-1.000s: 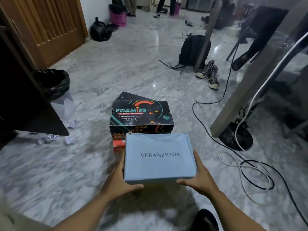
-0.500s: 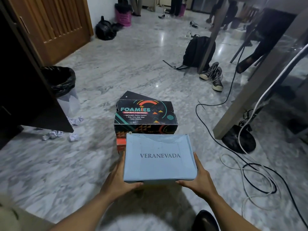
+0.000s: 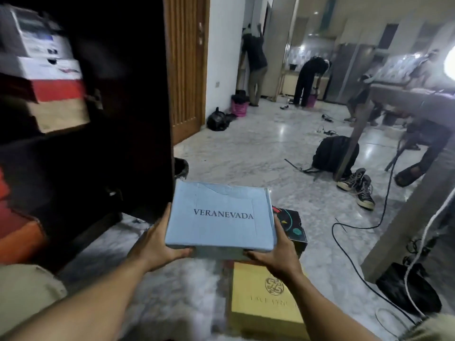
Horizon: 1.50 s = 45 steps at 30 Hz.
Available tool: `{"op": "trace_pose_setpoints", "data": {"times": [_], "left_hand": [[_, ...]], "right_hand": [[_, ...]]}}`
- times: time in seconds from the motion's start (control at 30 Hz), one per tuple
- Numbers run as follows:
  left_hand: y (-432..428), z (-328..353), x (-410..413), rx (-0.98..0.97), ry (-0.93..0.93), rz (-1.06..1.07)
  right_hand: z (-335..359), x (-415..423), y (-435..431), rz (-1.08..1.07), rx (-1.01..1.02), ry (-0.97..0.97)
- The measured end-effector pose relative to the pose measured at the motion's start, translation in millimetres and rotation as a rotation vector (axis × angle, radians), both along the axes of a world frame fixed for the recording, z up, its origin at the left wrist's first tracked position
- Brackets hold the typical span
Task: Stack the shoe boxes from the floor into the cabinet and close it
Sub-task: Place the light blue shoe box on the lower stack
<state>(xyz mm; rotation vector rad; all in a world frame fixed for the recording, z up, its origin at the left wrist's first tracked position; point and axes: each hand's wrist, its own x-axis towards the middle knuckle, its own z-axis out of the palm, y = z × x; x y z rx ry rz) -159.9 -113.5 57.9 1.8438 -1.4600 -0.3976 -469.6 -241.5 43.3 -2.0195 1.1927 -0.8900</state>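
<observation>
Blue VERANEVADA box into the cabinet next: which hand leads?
Left, likely. The left hand and right hand both grip the blue box by its sides, but the open cabinet stands on the left, so the left hand is nearer its shelves; the right steadies the far side.

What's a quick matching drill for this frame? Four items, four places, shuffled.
1 blue box
2 yellow box
3 red box
4 sneakers

a in the cabinet
b on the floor by the table leg
c held by left hand and right hand
d on the floor below the right hand

Pairs: 1-c, 2-d, 3-a, 4-b
</observation>
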Motion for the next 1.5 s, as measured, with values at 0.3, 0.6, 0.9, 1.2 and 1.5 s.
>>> {"op": "trace_pose_setpoints", "data": {"times": [0.3, 0.6, 0.9, 1.2, 1.5], "left_hand": [[89, 141, 105, -0.325, -0.050, 0.264], [181, 191, 175, -0.445, -0.057, 0.627], [225, 174, 223, -0.482, -0.007, 0.931], [222, 144, 297, -0.586, 0.027, 1.227], [201, 136, 340, -0.726, -0.198, 1.565]], "right_hand": [[151, 169, -4, 0.346, -0.150, -0.190], [209, 321, 32, 0.651, -0.116, -0.334], [208, 445, 68, 0.807, -0.006, -0.406], [180, 556, 81, 0.912, 0.135, -0.427], [178, 634, 93, 0.922, 0.085, -0.454]]}}
